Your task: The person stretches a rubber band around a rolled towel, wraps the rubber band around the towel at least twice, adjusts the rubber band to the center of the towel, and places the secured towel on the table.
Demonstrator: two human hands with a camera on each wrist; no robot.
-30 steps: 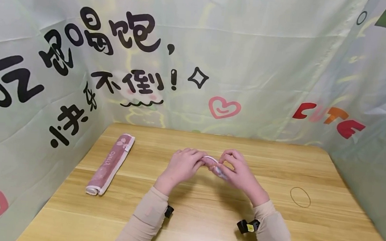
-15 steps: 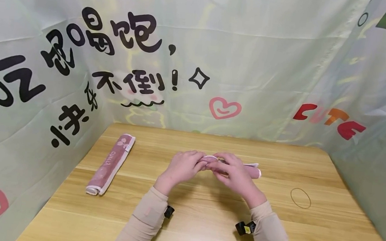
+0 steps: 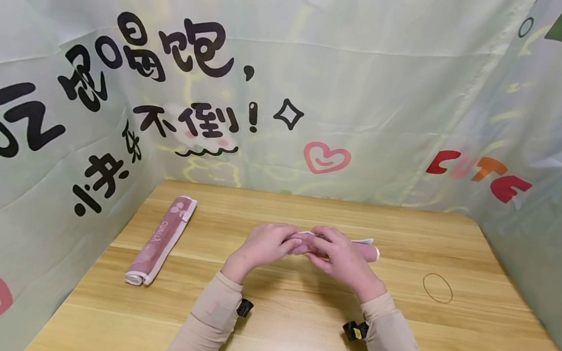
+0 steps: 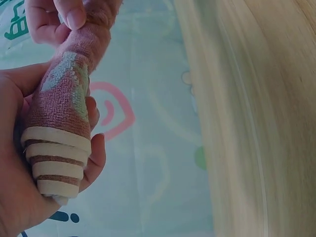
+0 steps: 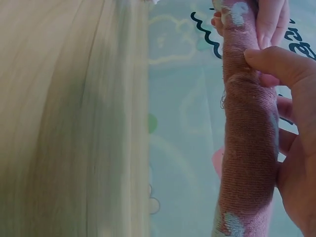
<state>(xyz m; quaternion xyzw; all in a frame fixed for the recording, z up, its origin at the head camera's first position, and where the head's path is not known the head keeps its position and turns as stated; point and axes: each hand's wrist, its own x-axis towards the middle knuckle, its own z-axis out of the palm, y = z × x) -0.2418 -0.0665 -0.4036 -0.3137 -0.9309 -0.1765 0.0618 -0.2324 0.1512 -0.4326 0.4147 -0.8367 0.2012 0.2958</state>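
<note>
Now both hands are clamped on one rolled pink towel (image 5: 249,143) at the far middle of the table (image 3: 297,338). The left hand (image 3: 266,245) wraps the left end, where cream bands (image 4: 57,153) step inward toward the tip. The right hand (image 3: 346,256) grips the roll farther along, thumb on one side and fingers on the other, close to the left hand.

Against one second ago, the right side differs most: then nothing of the towel showed past the right hand, whose fingers were bunched near the roll, while now the roll's right end and a pale flap stick out to the right beyond it. Compared with half a second ago the change is slight: both hands sit a touch nearer, and the pale edge that arched between them looks flatter. In the head view the hands hide much of the roll, so it is hard to say whether its right end touches the table.

The second rolled towel (image 3: 161,240), pink with white edging, lies unmoved on the left side of the table, and the thin loop (image 3: 424,283) keeps its place on the right. Behind the table, the printed cloth backdrop (image 3: 388,95) looks the same.
</note>
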